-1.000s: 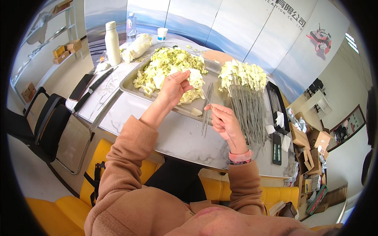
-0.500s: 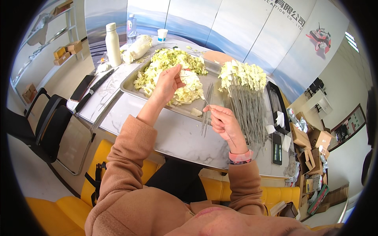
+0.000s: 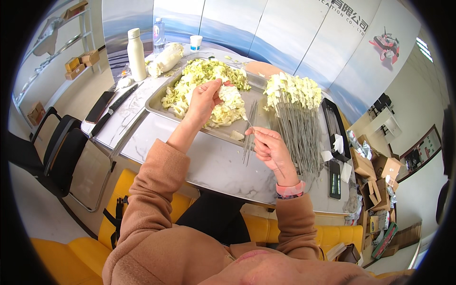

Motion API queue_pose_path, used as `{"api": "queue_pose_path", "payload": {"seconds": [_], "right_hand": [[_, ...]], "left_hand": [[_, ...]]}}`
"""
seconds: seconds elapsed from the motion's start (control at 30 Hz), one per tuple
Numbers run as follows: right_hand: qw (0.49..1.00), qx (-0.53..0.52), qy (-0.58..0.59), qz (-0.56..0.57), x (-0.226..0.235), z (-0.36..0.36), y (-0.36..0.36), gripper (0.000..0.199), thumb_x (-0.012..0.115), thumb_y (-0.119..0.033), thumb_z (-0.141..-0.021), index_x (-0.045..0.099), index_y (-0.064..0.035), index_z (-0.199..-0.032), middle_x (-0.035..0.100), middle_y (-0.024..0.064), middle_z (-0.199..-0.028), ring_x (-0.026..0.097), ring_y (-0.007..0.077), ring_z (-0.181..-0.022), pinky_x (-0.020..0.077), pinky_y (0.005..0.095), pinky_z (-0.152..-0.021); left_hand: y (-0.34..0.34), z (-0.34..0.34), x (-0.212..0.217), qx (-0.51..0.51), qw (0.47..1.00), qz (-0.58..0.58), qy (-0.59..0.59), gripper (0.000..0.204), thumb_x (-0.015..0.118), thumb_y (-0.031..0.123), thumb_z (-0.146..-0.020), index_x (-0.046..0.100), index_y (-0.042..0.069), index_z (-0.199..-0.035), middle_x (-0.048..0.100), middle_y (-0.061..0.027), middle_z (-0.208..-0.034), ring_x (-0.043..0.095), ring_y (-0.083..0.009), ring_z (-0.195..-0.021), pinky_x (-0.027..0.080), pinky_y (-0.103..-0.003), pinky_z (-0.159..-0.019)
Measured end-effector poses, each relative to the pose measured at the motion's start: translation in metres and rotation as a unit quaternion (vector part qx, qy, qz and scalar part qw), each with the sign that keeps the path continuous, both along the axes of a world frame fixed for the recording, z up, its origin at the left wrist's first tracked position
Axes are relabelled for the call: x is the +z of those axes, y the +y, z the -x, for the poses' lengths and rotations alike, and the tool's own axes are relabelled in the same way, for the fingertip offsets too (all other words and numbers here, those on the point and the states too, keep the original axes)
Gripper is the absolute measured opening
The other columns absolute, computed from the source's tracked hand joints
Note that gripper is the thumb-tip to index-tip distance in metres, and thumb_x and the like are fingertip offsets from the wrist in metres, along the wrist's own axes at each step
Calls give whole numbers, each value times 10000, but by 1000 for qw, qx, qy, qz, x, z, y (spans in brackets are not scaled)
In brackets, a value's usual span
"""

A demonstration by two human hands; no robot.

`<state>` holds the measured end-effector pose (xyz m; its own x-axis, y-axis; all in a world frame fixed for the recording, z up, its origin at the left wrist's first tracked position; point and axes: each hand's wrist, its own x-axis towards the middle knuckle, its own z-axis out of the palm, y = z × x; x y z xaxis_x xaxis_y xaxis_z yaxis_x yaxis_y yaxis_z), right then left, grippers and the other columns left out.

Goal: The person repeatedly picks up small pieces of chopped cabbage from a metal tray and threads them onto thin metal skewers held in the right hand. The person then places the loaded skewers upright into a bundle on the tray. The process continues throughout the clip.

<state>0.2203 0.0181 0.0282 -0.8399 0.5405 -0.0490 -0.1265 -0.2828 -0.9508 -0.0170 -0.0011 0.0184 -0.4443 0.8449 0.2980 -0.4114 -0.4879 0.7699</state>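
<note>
My left hand (image 3: 205, 99) is closed in a pinch above the heap of chopped cabbage (image 3: 209, 71), with a pale piece of cabbage at its fingertips, partly hidden by the fingers. The heap lies in a shallow metal tray (image 3: 156, 105). My right hand (image 3: 269, 148), right of the left and nearer to me, pinches a thin metal skewer (image 3: 249, 120) that slants up toward the cabbage. Beside that hand, several bare skewers (image 3: 249, 149) lean over the tray's front rim. Farther right, many skewers (image 3: 300, 135) lie side by side, their far ends threaded with cabbage pieces (image 3: 292, 90).
At the left lie a black-handled knife (image 3: 111, 110) and a phone (image 3: 99, 106). A white bottle (image 3: 136, 54), a clear water bottle (image 3: 158, 35), a whole cabbage (image 3: 167, 58) and a paper cup (image 3: 195, 42) stand behind. A black box (image 3: 335, 126) and another phone (image 3: 334, 179) are at the right.
My left hand has shifted very slightly at its pinch, fingers drawn a little closer together. The right hand and its skewer hold nearly the same place.
</note>
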Motion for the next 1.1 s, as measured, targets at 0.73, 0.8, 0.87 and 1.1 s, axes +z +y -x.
{"api": "queue_pose_path", "payload": {"seconds": [0.73,0.8,0.87,1.1], "right_hand": [[1000,7,-2,-7,3,-2,-1,261,426,-151,-970,536,59,-1079,280,-79,-498,188,8,-406,151,189,-375],[1000,6,-2,-7,3,-2,-1,261,425,-151,-970,535,58,-1079,280,-79,-499,188,8,-407,151,188,-376],[1000,6,-1,-5,3,-1,-1,261,424,-151,-970,534,58,-1080,280,-80,-499,187,8,-407,150,187,-376],[1000,9,5,-2,2,-2,1,259,429,-152,-968,527,57,-1084,279,-80,-501,194,8,-408,150,185,-374]], "left_hand": [[-8,-1,5,-51,998,-8,-25,268,503,250,-958,633,28,-1031,683,-72,-987,627,-74,-839,521,-228,-688],[-7,-1,5,-50,998,-4,-29,265,505,246,-957,629,27,-1039,681,-70,-990,627,-79,-834,521,-231,-692],[-6,0,2,-43,999,-2,-30,252,511,238,-954,630,29,-1028,678,-67,-995,626,-81,-835,521,-231,-695],[-4,-1,-2,-48,998,10,-42,199,524,214,-949,629,56,-1007,669,-41,-981,603,-76,-802,511,-233,-697]]}}
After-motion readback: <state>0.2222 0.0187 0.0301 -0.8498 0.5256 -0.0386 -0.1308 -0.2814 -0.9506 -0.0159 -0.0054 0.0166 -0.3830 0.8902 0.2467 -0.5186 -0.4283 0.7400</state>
